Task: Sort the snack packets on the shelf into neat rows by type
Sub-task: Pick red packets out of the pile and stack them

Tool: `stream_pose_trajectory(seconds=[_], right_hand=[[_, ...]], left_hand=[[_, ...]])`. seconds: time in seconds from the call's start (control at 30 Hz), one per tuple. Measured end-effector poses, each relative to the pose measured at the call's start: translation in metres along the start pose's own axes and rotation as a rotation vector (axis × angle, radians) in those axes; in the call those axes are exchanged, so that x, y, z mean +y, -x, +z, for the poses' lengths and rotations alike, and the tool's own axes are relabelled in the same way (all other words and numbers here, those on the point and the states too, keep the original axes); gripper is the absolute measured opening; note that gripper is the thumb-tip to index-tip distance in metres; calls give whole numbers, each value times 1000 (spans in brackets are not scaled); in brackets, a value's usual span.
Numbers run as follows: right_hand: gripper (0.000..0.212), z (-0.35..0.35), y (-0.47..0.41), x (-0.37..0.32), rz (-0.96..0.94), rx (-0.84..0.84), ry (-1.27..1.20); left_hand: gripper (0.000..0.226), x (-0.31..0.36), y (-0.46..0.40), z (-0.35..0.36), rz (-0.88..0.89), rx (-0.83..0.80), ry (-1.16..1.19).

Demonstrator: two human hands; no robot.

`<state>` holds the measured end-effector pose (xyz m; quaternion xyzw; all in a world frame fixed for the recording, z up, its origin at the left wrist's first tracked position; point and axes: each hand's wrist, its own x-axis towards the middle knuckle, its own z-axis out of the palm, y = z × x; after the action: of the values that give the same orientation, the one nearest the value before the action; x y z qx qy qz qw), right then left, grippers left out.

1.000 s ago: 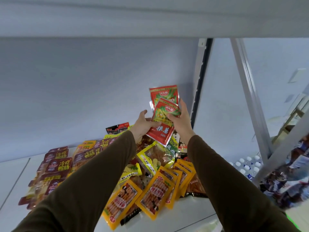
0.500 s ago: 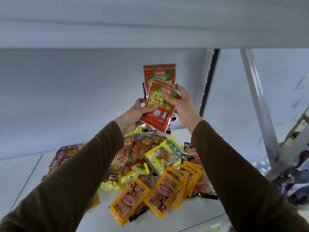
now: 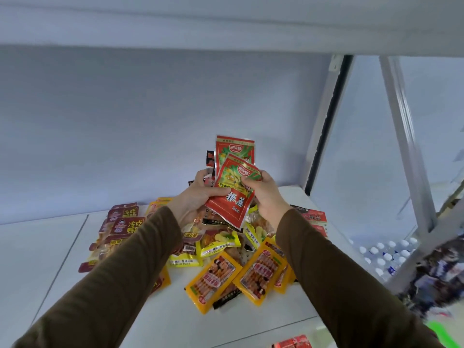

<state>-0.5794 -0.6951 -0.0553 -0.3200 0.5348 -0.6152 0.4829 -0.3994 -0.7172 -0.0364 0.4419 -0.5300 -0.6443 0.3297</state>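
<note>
Both hands have dropped lower, closer to the heap of packets (image 3: 226,252). Above that heap, the left hand (image 3: 194,200) grips the red packets (image 3: 232,189) from the left; the right hand (image 3: 266,194) pinches their right edge.

Sleeves hide part of the packet pile (image 3: 226,249) — red pack (image 3: 292,344) (bottom edge) is cut off.
</note>
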Motion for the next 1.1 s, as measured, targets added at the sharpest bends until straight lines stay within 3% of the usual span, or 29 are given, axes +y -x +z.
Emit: stream_pose_trajectory(seconds=[0.17, 0.43, 0.67, 0.73, 0.83, 0.9, 1.0, 1.1], right_hand=[[24, 19, -1, 25, 53, 58, -1], [19, 31, 4, 43, 44, 32, 98], [17, 29, 6, 43, -11, 169, 115], [18, 26, 10, 44, -1, 155, 85], [19, 26, 17, 45, 26, 105, 2], [19, 28, 21, 45, 36, 79, -46], [21, 32, 27, 43, 31, 62, -79], [24, 30, 37, 42, 41, 85, -98]], left_hand=[[36, -15, 5, -16, -91, 163, 74], [16, -21, 7, -57, -87, 255, -123], [25, -39, 1, -77, -39, 414, -120], [51, -40, 0, -80, -15, 505, -164], [83, -34, 5, -70, 137, 641, -471], [85, -24, 16, -53, 222, 473, -346], [77, -14, 30, -25, 182, 170, -181], [70, -16, 35, -10, 153, 91, -197]])
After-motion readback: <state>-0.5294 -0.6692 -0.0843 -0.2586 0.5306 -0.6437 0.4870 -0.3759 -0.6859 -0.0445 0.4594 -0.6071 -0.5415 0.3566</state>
